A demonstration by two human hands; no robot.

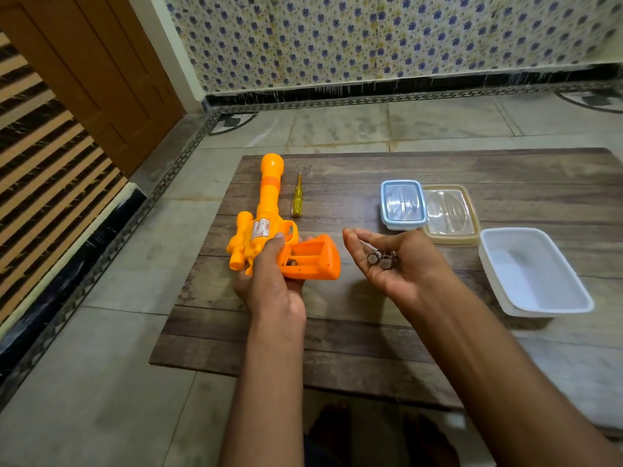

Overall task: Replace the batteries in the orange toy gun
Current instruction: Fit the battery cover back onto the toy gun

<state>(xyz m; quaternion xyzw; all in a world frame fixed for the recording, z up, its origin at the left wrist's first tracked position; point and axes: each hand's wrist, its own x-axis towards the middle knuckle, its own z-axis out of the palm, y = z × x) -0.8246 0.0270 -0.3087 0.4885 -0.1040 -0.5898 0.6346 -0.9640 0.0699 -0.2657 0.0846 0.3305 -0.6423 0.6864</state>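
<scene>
The person's left hand (269,274) grips the orange plastic toy gun (269,227) around the body where the handle begins, thumb lying along the top side and fingers curled underneath. The right hand (391,261) is turned palm up, fingers loosely cupped, cradling small silver cylindrical batteries (382,258); at least two show, and an exact count cannot be made out.

The toy gun is held just above the left part of the dark wood-grain board (337,332) that lies on the tiled floor (101,382). The gun's handle points right toward the other hand, and its battery compartment (305,256) is uncovered, showing ribbed slots; something small and metallic sits at its left end. A small scope-shaped piece sits along the gun's left side, a white sticker marks the body, and the long barrel runs away from the person, ending in a rounded bulb.

To the right on the board sits one white rectangular plastic tub (536,274), uncovered. Farther back stand two lidded containers touching side by side: one with a pale blue rim (403,203) and one with a beige rim (450,214), both with clear lids. One screwdriver with a clear yellow handle (296,197) lies just right of the barrel, roughly parallel to it. Beyond the board are a brown wooden door (94,79) and a wall of blue-flowered tiles (371,38).
</scene>
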